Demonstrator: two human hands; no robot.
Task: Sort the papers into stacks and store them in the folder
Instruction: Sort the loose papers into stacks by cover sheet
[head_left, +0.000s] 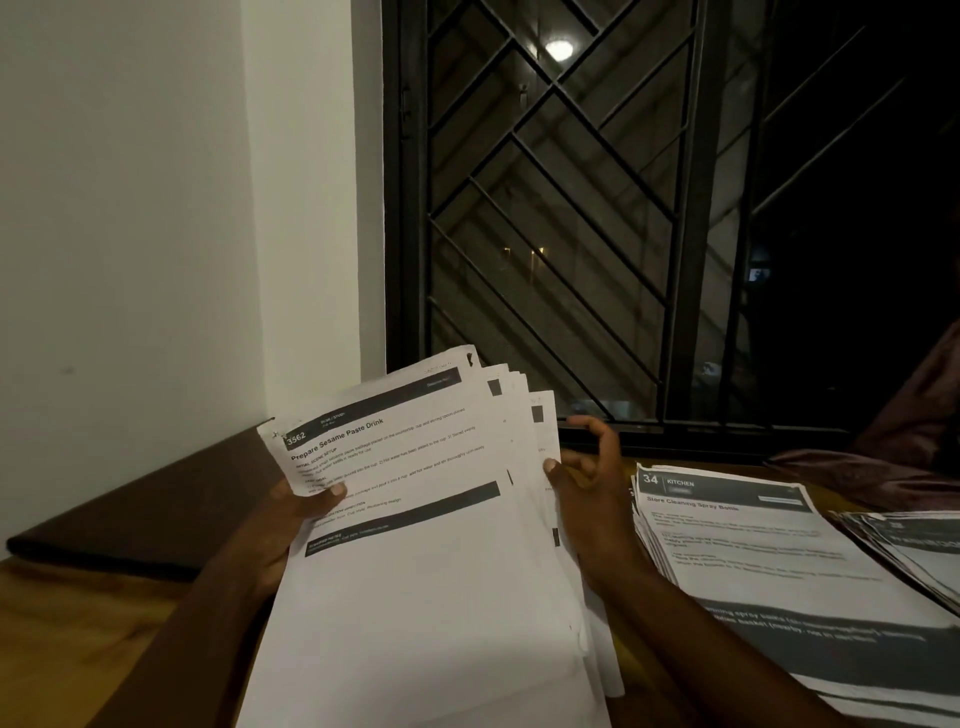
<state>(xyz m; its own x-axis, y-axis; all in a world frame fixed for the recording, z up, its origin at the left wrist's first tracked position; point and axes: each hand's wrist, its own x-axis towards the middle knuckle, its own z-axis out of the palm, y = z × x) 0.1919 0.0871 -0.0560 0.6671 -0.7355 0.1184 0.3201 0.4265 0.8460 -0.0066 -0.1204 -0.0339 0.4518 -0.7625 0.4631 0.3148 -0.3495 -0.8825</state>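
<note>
While held above the wooden table (78, 623), the fanned sheaf of papers (426, 571) runs lengthwise away from the person, heading end toward the window (571, 208). A sorted stack (753, 561) lies flat to its right, a dark folder (156, 509) left. The left hand (291, 525) grips its left edge; the right hand (587, 499) pinches its right.

held sheet (405, 467) "3562 Prepare Sesame Paste Drink", stack (737, 545) "34 Kitchen"

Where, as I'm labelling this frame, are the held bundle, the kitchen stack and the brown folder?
held bundle (415, 597): head view, blank lower page.
kitchen stack (753, 551): head view, top sheet's text.
brown folder (156, 509): head view, cover's middle.
</note>
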